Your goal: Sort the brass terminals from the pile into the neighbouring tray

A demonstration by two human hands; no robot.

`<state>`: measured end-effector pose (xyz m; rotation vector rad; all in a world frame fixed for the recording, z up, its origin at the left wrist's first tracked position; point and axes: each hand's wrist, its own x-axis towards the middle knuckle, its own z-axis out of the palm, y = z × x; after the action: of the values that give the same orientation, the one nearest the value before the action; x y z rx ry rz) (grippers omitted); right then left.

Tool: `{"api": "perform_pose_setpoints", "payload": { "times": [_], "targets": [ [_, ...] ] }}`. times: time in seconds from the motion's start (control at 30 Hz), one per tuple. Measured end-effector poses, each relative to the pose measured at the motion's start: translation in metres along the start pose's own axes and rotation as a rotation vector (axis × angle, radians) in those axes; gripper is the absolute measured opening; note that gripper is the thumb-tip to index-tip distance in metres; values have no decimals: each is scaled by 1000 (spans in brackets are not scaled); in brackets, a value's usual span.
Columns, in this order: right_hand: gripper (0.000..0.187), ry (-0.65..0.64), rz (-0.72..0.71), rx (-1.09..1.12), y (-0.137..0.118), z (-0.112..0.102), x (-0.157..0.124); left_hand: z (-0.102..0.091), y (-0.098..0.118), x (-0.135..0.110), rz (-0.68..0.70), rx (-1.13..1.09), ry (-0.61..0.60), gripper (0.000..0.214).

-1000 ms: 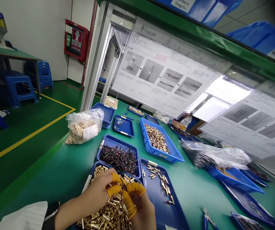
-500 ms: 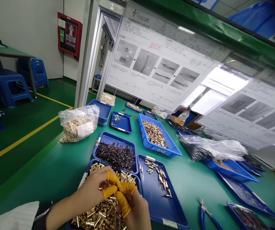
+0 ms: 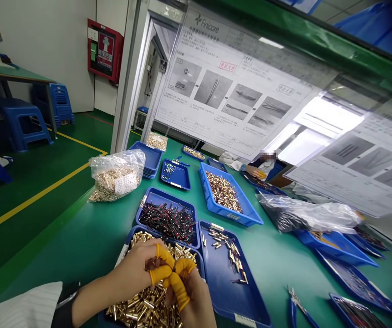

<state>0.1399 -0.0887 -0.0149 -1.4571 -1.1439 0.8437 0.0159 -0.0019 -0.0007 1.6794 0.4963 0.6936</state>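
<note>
**Item:** brass pins (image 3: 144, 307), short, shiny and cylindrical, lying in a loose heap directly under your hands, inside a blue tray (image 3: 201, 269).

**Hands:** your left hand (image 3: 130, 264) and right hand (image 3: 190, 300) are together, yellow finger cots (image 3: 177, 289) on the fingers, fingertips meeting just above the heap. You cannot tell whether a pin is pinched between them.

**Around the hands, left to right:**
- Far ahead to the left: a clear plastic bag of brass pins (image 3: 115, 175) with a white label, on the green surface (image 3: 79, 237).
- Straight ahead, just past the heap: a blue tray of black-and-red wired pins (image 3: 166, 223).
- Just right of the hands: a blue tray (image 3: 223, 291) with a few pins (image 3: 231, 253) in a loose line.
- Ahead to the right: a deep blue bin of brass pins (image 3: 223, 193).
- Far ahead: a co-worker's hand (image 3: 252, 171).
- Lower right: blue-handled pliers (image 3: 296, 305).
</note>
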Motion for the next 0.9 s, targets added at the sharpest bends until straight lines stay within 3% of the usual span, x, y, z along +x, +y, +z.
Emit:
{"api": "perform_pose_setpoints", "payload": {
  "times": [0.27,0.53,0.77,0.9],
  "targets": [
    [42,-23,-58,-197,-1,1,-2,1,0,-2,17,11,-20,6],
    [28,-75,66,261,-10,-4,1,2,0,1,3,-106,92,7],
    [24,81,130,138,-13,-13,4,-2,-2,2,-181,-337,-3,7],
    [24,111,161,183,-7,-19,5,-2,-2,5,-167,-386,8,16]
  ]
}}
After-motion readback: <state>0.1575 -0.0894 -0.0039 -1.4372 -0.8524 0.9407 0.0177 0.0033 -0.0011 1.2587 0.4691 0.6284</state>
